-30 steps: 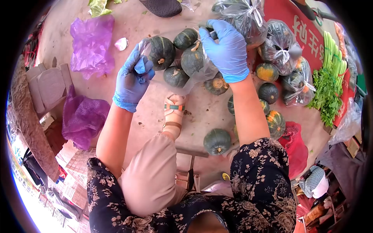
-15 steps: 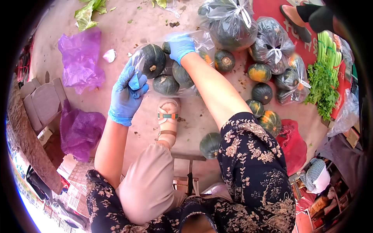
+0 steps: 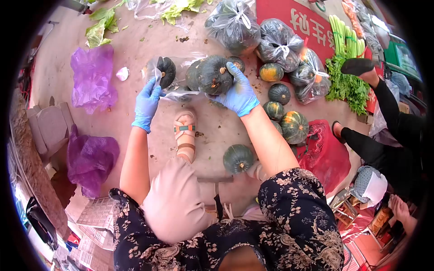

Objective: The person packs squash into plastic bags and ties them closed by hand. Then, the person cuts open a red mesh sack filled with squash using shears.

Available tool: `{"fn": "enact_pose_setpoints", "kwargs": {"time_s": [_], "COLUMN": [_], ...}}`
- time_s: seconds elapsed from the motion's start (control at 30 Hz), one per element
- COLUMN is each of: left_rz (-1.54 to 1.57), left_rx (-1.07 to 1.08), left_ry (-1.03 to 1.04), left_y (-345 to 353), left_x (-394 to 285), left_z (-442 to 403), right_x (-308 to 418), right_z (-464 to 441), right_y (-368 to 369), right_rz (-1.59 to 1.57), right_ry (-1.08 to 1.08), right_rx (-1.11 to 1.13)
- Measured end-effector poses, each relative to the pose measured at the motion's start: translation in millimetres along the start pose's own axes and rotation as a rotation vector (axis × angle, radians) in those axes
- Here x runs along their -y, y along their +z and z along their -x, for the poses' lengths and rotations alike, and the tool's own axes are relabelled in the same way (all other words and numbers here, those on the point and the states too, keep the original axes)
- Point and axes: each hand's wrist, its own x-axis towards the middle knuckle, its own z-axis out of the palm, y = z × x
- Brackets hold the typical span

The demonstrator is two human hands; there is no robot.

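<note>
My left hand (image 3: 148, 105), in a blue glove, pinches the edge of a clear plastic bag (image 3: 181, 65). A dark green pumpkin (image 3: 167, 72) shows inside that bag, close to my left fingertips. My right hand (image 3: 239, 94), also gloved in blue, grips a larger dark green pumpkin (image 3: 215, 75) from its right side, with the thumb near the stem. This pumpkin is at the bag's right end; whether it is partly inside the plastic I cannot tell. Another green pumpkin lies partly hidden behind it.
Tied bags of pumpkins (image 3: 235, 27) stand at the upper right. Loose pumpkins (image 3: 279, 94) lie below them, one (image 3: 238, 159) near my knees. Celery (image 3: 348, 77), a red net bag (image 3: 325, 156) and purple bags (image 3: 94, 79) lie around. A person's legs (image 3: 370, 144) are at the right.
My right hand has gone from reaching over the bag to gripping a pumpkin at its right end. My left hand stays at the bag's edge. A person has stepped in at the right.
</note>
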Motion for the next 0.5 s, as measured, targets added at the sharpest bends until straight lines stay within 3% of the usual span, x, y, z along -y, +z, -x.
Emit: {"fn": "enact_pose_setpoints", "kwargs": {"time_s": [0.07,0.13,0.2,0.27,0.33,0.43,0.5], "left_rz": [-0.213,-0.538,-0.48,-0.471,-0.376,-0.398,-0.307], "left_rx": [-0.056,-0.132,-0.081,-0.052,-0.015,0.011,0.122], "left_ry": [-0.011,0.029,0.007,0.128,0.142,0.218,-0.107], "left_y": [-10,-12,-22,-36,-52,-81,-104], "left_x": [30,8,-13,-7,15,64,45], "left_z": [-4,7,15,9,-11,-44,-44], "right_x": [1,18,41,62,71,58,43], "right_z": [29,68,119,175,233,304,331], "right_y": [10,32,58,77,96,107,104], "right_rz": [0.048,0.234,0.39,0.567,0.643,0.42,0.33], "right_ry": [-0.034,-0.165,-0.325,-0.569,-0.674,-0.805,-0.849], "right_rx": [-0.085,-0.121,-0.121,-0.072,-0.032,0.016,0.052]}}
